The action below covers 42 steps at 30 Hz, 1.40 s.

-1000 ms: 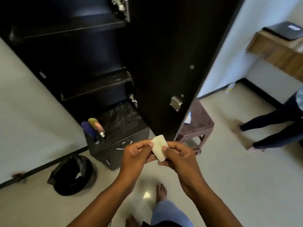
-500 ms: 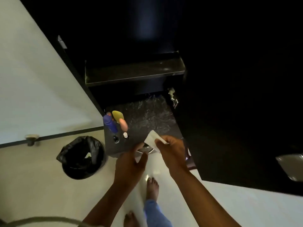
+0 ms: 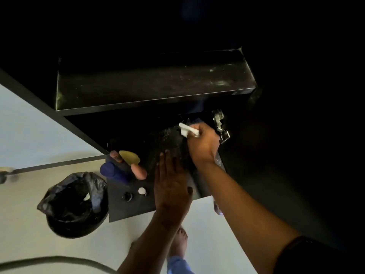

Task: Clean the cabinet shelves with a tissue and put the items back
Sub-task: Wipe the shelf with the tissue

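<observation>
My right hand (image 3: 203, 143) grips a folded white tissue (image 3: 187, 131) and holds it against the back right of the dark bottom shelf (image 3: 169, 139), close to a metal door hinge (image 3: 220, 123). My left hand (image 3: 171, 180) lies flat with straight fingers on the front of that shelf. At the shelf's left end stand a blue bottle (image 3: 114, 172), a yellow bottle (image 3: 129, 157) and a pink-capped bottle (image 3: 139, 171). The shelf above (image 3: 150, 88) is bare and dusty.
A bin lined with a black bag (image 3: 76, 204) stands on the pale floor left of the cabinet. The dark cabinet door (image 3: 296, 135) hangs open on the right. My bare feet (image 3: 180, 242) are just below the cabinet's front panel (image 3: 130, 202).
I have leaned in close to the cabinet. My right hand carried the tissue onto the bottom shelf's back right, and my left hand let go of the tissue and came down flat on the shelf.
</observation>
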### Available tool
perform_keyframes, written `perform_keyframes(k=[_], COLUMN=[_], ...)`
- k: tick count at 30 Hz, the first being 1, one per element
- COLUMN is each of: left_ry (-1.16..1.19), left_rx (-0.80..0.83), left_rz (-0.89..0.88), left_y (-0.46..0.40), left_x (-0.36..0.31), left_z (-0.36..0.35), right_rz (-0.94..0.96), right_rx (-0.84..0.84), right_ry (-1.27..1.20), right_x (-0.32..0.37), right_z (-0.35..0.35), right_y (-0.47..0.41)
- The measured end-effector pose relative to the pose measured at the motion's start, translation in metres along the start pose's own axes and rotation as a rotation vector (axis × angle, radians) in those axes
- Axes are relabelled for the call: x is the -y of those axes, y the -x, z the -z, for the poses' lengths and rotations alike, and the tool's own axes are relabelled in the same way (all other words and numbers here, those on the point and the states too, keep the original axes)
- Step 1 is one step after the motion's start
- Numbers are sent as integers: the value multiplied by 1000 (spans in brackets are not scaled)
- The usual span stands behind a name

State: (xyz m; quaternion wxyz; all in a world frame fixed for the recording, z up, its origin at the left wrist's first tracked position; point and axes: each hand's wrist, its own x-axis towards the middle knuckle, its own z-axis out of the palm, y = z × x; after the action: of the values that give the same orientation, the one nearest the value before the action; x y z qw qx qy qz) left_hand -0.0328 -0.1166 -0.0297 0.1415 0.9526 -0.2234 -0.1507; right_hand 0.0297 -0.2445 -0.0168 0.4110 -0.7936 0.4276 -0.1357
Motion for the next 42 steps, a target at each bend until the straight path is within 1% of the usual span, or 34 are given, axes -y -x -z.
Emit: perform_keyframes(k=[2,5,8,11,13,14,17,19,21,23,25,26,27,30,33,36,38,40,42], left_ry=[-37,-113,-124,-138,-116,-113,-121,-109,-109,-101,-81,-85,-86,-85,-97,-82,-64,-53,-43], left_rx=[79,70,144,114,118,103,86,95,87,102,107,93,80,101,110,103,107,91,82], left_rz=[43,70,83,81,73,73,70,68,63,50,39,39,41,40,52,42,31,30,41], left_y=[-4,-9,-10,-10,-10,-10,-9,-9,-9,-9,-7,-7,-7,-6,-6,-6,-7,-7,-6], left_x=[0,-2,-2,-1,-1,-1,1,3,3,3,3,3,3,2,4,3,2,4,5], left_z=[-5,-5,-9,-14,-12,-10,-8,-8,-7,-6,-4,-2,0,-1,-3,-2,-1,0,1], right_rz=[127,287,501,640,663,658,608,626,667,699,693,668,630,532,508,598,662,685,686], right_rx=[-24,0,83,196,232,217,101,68,113,214,321,347,346,231,198,285,393,495,499], right_ry=[60,273,486,572,558,536,502,495,500,540,620,658,683,676,677,659,642,621,609], right_x=[5,-1,-17,-38,-50,-55,-63,-60,-54,-48,-45,-45,-46,-50,-43,-29,-23,-25,-34], right_z=[-9,-20,-21,-15,-8,-3,10,12,7,0,-3,-2,-1,3,-3,-19,-24,-19,-5], right_y=[-18,-41,-42,-16,5,12,21,21,19,16,18,19,19,8,-13,-19,-14,-3,10])
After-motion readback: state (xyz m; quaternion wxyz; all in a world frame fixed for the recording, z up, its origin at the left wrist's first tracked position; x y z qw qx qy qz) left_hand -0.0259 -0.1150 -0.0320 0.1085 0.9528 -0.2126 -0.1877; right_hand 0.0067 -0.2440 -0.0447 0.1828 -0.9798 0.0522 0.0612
